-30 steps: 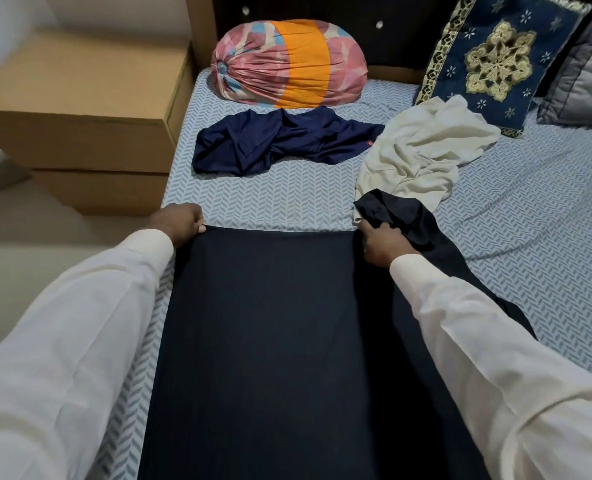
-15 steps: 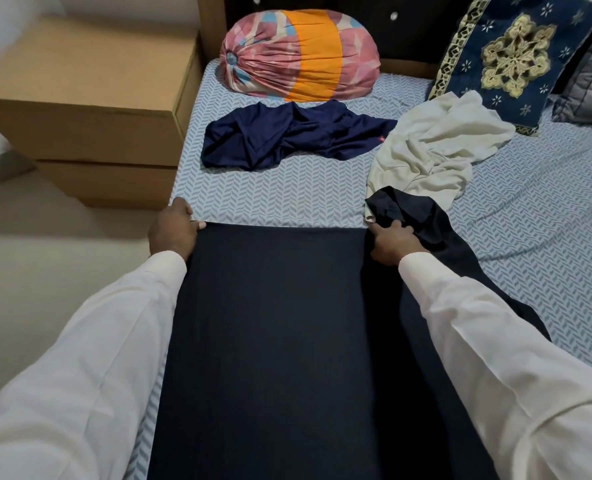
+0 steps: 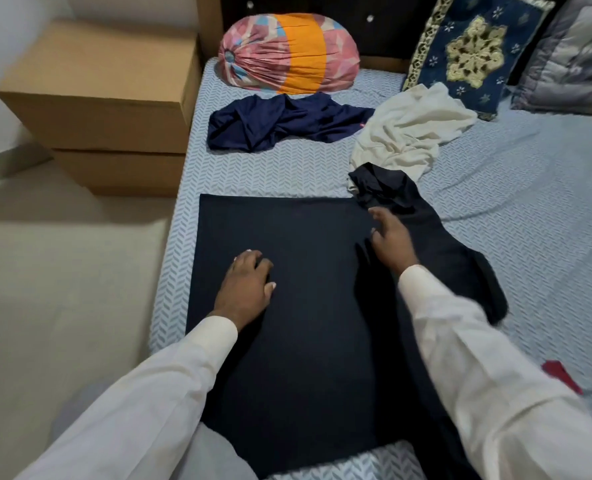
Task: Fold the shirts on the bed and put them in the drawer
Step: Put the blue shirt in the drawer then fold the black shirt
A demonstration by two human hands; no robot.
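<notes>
The left hand (image 3: 249, 285) rested flat mid-shirt (image 3: 305, 341); the right hand (image 3: 389, 237), fingers relaxed, touched the shirt's far-right part.

Soft, even room light falls flat across the bed (image 3: 495, 216), leaving the dark shirt (image 3: 305, 323) beneath the left grip (image 3: 249, 289) almost textureless, with a dim arm shadow just left of the right grip (image 3: 389, 237). The right grip and its sleeve (image 3: 495, 393) are smeared by motion blur, and the wide lens bows the cardboard boxes (image 3: 107, 98) far left of the grips.
</notes>
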